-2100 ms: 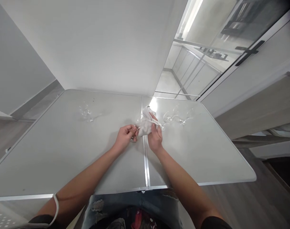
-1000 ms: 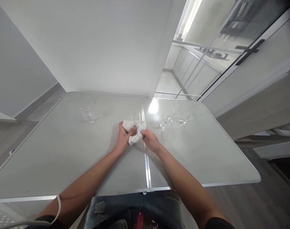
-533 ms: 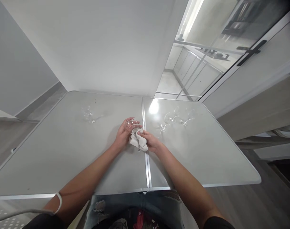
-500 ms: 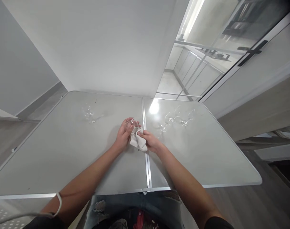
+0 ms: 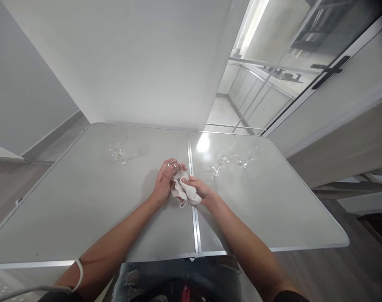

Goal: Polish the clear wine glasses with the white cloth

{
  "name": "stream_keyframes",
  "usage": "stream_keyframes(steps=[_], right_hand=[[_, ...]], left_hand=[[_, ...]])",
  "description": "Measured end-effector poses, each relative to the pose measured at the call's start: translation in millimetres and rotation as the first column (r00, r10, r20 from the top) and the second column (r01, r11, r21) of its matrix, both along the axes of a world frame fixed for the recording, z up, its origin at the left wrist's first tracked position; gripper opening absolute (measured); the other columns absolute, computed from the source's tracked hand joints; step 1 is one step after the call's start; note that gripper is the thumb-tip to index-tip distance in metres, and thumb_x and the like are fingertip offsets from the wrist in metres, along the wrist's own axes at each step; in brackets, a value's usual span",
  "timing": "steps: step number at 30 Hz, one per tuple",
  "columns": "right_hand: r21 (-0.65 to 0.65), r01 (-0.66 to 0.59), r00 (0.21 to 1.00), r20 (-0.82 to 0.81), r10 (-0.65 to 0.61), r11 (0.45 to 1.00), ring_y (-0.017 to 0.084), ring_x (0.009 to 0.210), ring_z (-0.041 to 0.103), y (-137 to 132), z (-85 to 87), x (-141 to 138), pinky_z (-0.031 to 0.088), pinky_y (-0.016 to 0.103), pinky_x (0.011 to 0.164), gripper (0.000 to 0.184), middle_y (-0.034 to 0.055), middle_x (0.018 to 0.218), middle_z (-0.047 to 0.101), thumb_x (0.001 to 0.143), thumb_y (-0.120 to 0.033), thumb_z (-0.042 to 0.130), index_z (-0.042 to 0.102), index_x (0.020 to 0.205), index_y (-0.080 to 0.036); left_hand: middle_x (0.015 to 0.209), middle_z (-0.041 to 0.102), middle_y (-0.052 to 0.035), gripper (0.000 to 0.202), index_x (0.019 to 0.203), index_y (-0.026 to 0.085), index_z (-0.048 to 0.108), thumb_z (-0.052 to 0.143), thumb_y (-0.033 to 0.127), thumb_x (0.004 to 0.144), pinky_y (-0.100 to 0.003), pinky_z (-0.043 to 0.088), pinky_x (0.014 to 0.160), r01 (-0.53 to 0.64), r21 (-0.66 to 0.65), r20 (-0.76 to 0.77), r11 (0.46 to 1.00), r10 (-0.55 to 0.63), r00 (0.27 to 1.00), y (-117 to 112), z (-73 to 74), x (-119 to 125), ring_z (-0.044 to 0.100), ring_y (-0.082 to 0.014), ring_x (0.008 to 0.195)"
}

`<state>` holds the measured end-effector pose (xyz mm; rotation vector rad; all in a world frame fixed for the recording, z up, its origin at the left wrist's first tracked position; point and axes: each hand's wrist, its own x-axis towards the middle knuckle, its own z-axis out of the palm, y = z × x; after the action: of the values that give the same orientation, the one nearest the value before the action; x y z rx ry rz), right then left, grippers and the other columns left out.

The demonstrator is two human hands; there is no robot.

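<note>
Over the middle of the table, my left hand (image 5: pixel 162 184) is wrapped around the bowl of a clear drinking glass (image 5: pixel 175 167). A white cloth (image 5: pixel 187 191) is bunched in my right hand (image 5: pixel 198 186) and pressed against the lower end of that glass, so the glass's foot is hidden behind the cloth. On the right half of the table stand several clear stemmed glasses, among them a glass (image 5: pixel 226 158), another glass (image 5: pixel 244 162) and a nearer one (image 5: pixel 216 170). One more clear glass (image 5: pixel 118 155) is at the far left.
The folding table (image 5: pixel 84 209) has a metal seam (image 5: pixel 195 230) down its middle and a metal rim. A white wall panel (image 5: pixel 140 63) rises at its far edge. Toward the right is a glass-paned door with a black handle (image 5: pixel 331 72). A white cable (image 5: pixel 79 272) loops around my left forearm.
The cloth has shifted slightly down and right with my right hand, and more of the glass bowl shows. My left hand keeps its hold on the glass.
</note>
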<state>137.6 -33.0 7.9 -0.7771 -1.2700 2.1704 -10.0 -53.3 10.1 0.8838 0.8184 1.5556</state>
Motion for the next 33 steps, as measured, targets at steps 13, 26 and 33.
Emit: stream_keyframes(steps=[13,26,33], right_hand=[[0.139,0.107,0.993,0.024,-0.111,0.984,0.018,0.065,0.057,-8.4,-0.8,-13.7,0.047,0.03,0.061,0.047,0.0029,0.073,0.062,0.082,-0.066,0.065,0.059,0.087,-0.02],[0.796,0.287,0.712,0.195,-0.674,0.533,0.018,0.064,0.051,-5.2,-1.1,-10.0,0.04,0.029,0.064,0.03,0.0014,0.063,0.057,0.095,-0.042,0.053,0.063,0.079,-0.019],[0.316,0.713,0.655,0.015,-0.755,0.626,0.021,0.088,0.065,5.6,4.3,-6.9,0.051,0.031,0.08,0.046,0.0065,0.096,0.072,0.088,-0.06,0.062,0.068,0.104,-0.017]], left_hand=[[0.095,0.073,-0.0088,0.044,0.115,0.019,0.054,0.052,0.059,0.096,-0.038,0.055,0.084,-0.095,-0.002,-0.068,0.995,0.094,0.993,-3.8,3.0,0.5,0.071,-0.0221,0.091],[0.111,0.066,-0.0098,0.045,0.128,0.023,0.047,0.058,0.052,0.096,-0.038,0.056,0.09,-0.185,0.215,-0.234,0.959,0.234,0.943,3.7,-5.9,-8.6,0.069,-0.0189,0.098],[0.13,0.053,-0.0085,0.043,0.129,0.032,0.043,0.063,0.047,0.094,-0.043,0.063,0.087,-0.309,0.286,-0.06,0.907,0.339,0.939,7.4,8.0,-14.6,0.064,-0.023,0.117]])
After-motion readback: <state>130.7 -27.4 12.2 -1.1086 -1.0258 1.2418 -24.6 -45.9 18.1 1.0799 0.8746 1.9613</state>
